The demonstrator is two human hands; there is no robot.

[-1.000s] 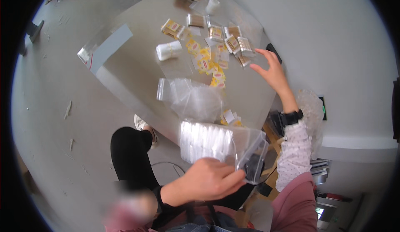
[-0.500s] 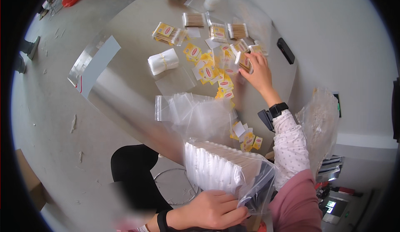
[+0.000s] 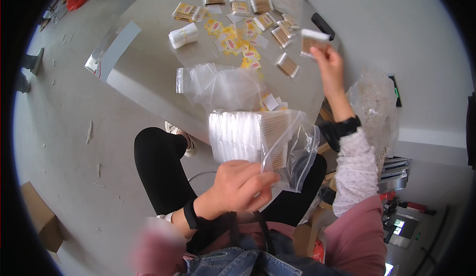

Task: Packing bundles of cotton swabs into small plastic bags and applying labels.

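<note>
My left hand (image 3: 244,186) is closed on the edge of a clear zip bag (image 3: 297,169), held above my lap at the table's near edge. Inside the bag, cotton swab packs (image 3: 238,135) stand in a tight row, white tips to the left. My right hand (image 3: 331,60) pinches one cotton swab pack (image 3: 314,42) by its near edge, raised over the right side of the table. Below and left of it, a loose swab pack (image 3: 287,65) lies on the table. Another pack (image 3: 281,37) lies a little farther off, close to several more.
Yellow printed cards (image 3: 230,43) are scattered mid-table, with a banded white roll (image 3: 183,35) to their left. Empty clear bags (image 3: 218,85) lie near the table's front edge. A black phone-like object (image 3: 323,26) rests by the wall. A large clear bag (image 3: 374,107) hangs at right.
My right hand has moved right and lifted a swab pack off the table; loose packs now lie where it was. My left hand and the filled bag are higher in view, which has shifted.
</note>
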